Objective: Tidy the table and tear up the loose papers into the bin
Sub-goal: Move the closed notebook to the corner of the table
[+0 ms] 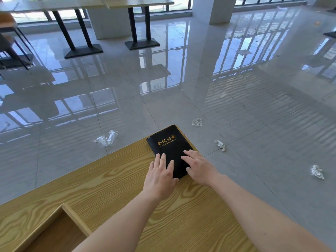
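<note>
The book (pixel 169 142) lay closed and face up on the far right corner of the table (pixel 112 180). It was black, with gold characters and the word MINUTES on the cover, and its far corner reached the table's edge. I saw both hands on its near half. The left hand (pixel 160 174) lay flat over the near left part, and its fingers (pixel 162 159) were straight, close together and pointing away from me, with the tips just short of the gold title. Its thumb lay by the book's near edge. The right hand (pixel 197 167) rested on the near right part. Its fingers (pixel 189 153) were spread a little and angled to the left across the cover, flat and not curled. Neither hand gripped anything; the palms and fingers only pressed on the cover. The title and the far half of the cover showed bare beyond the fingertips.

Near me on the left, an open wooden box (pixel 76 219) sat on the table, well apart from the book. Beyond the table, crumpled clear wrappers (pixel 107 138) lay scattered on the glossy grey floor (pixel 181 79), to the left and right of the corner.
</note>
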{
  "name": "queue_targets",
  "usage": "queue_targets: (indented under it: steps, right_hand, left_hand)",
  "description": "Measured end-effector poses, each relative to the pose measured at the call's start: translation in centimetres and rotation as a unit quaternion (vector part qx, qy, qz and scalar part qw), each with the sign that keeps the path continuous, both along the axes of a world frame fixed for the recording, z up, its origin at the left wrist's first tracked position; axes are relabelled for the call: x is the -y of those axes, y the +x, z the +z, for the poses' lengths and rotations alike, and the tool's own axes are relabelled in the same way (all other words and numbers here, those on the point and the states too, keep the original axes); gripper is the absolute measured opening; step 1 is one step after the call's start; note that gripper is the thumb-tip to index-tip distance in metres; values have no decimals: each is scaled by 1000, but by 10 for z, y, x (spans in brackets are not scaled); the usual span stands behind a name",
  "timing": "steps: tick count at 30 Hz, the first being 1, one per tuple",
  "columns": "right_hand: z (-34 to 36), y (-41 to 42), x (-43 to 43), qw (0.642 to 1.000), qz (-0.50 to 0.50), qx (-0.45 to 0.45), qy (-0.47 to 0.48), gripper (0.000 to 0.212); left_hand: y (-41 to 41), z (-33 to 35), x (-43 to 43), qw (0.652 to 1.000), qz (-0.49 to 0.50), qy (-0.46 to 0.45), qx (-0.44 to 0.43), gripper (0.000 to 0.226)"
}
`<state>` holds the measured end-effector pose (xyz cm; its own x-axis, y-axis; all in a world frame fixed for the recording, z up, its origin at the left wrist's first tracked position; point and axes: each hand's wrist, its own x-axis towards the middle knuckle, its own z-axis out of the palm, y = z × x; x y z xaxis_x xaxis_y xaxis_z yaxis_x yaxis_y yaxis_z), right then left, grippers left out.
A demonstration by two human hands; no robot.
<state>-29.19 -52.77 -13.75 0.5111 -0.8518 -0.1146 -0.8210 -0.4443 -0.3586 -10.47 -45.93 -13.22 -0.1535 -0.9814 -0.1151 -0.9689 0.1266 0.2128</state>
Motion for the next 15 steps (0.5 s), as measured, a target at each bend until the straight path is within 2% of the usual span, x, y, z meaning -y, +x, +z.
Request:
queue_targets:
  steps: [15]
  right_hand:
    - [48, 41, -56, 999, 24, -2, -41, 57]
  left_hand:
    - [42, 34, -65, 998, 66, -7, 22, 68]
